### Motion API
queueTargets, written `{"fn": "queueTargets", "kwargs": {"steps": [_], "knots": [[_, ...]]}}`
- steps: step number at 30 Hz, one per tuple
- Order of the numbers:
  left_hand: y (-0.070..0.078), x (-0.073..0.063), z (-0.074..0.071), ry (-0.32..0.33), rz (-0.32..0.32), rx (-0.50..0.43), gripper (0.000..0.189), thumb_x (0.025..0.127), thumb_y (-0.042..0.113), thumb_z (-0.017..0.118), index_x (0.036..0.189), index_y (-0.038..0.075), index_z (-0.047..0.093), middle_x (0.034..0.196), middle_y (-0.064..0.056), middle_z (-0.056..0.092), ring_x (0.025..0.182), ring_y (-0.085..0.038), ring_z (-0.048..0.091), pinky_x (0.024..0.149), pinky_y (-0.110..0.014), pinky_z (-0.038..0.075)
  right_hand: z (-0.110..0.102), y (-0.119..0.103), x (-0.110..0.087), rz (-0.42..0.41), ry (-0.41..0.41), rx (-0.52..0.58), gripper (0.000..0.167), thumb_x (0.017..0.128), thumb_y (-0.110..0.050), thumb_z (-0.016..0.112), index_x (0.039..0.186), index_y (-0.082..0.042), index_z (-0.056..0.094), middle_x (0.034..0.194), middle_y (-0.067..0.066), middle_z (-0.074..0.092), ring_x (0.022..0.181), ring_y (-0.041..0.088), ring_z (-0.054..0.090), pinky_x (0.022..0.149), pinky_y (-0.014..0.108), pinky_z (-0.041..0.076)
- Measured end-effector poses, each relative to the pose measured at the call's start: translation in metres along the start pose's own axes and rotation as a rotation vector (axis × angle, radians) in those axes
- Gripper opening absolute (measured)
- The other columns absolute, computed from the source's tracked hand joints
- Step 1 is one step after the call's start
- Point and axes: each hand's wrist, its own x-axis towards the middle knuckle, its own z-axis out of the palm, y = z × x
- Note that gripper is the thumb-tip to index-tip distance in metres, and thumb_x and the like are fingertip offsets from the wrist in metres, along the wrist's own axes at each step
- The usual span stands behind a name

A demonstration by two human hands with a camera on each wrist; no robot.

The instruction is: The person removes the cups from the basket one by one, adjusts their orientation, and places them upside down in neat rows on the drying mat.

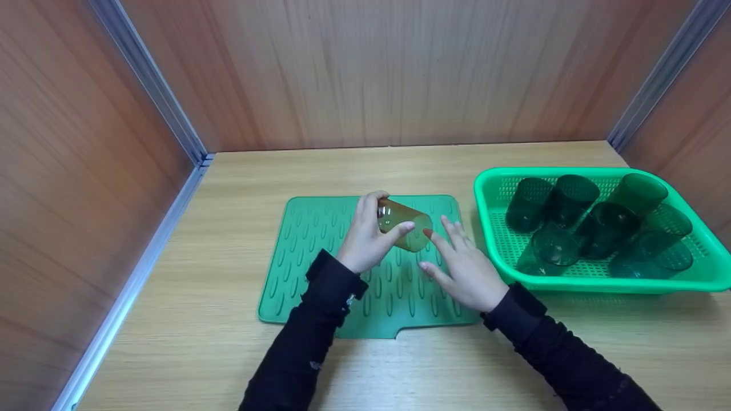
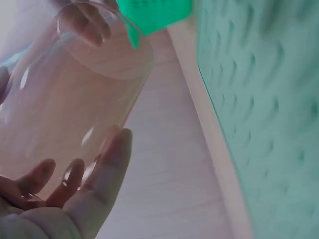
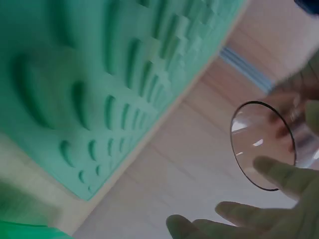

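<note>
An amber see-through glass (image 1: 404,224) lies tilted in the air over the green mat (image 1: 300,274), its mouth toward the right. My left hand (image 1: 365,242) grips it around the base end, thumb along the near side. From the right, my right hand (image 1: 465,268) reaches in with fingers spread and straight, index fingertip right at the rim. In the right wrist view that fingertip overlaps the round mouth of the glass (image 3: 246,134). Through the clear wall of the glass (image 2: 70,104), the left wrist view shows my curled left fingers.
On the right stands a green plastic basket (image 1: 599,283) with several dark tinted glasses (image 1: 571,197) in it, some leaning on each other. Wood-grain panels (image 1: 388,74) rise behind and at both sides of the table (image 1: 188,274).
</note>
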Motion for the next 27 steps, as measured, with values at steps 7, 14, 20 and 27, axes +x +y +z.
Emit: {"fn": "queueTargets", "kwargs": {"steps": [7,14,20,27], "knots": [[-0.006,0.01,-0.023,-0.022,0.015,0.3,0.068,0.077,0.044,0.064,0.126,0.005,0.038,0.116,-0.009,0.041,0.103,-0.021,0.04,0.085,-0.031,0.037,0.007,0.007,-0.009,-0.093,-0.047,-0.142,0.072,0.085,-0.063,0.032,0.143,-0.026,0.013,0.148,0.007,-0.002,0.131,0.03,-0.011,0.096,0.058,0.016],[-0.027,0.023,-0.046,0.032,-0.085,0.39,0.068,0.071,0.04,0.071,0.124,0.01,0.042,0.115,-0.014,0.038,0.101,-0.025,0.04,0.08,-0.034,0.039,0.015,0.016,-0.018,-0.081,-0.145,-0.172,0.075,0.083,-0.065,0.032,0.143,-0.025,0.011,0.148,0.006,-0.005,0.131,0.03,-0.012,0.096,0.06,0.012],[-0.051,0.028,-0.062,0.06,-0.159,0.444,0.069,0.07,0.037,0.074,0.127,0.015,0.042,0.115,-0.018,0.037,0.104,-0.031,0.04,0.08,-0.037,0.04,0.025,0.018,-0.024,-0.06,-0.249,-0.199,0.076,0.082,-0.066,0.033,0.143,-0.025,0.013,0.147,0.01,0.003,0.132,0.034,-0.004,0.097,0.059,0.014],[-0.077,0.033,-0.074,0.08,-0.246,0.474,0.077,0.069,0.031,0.076,0.13,0.008,0.036,0.119,-0.02,0.036,0.107,-0.035,0.038,0.084,-0.04,0.038,0.029,0.018,-0.027,-0.044,-0.369,-0.235,0.079,0.08,-0.069,0.033,0.143,-0.025,0.014,0.147,0.013,0.007,0.131,0.036,0.001,0.096,0.06,0.014]]}}
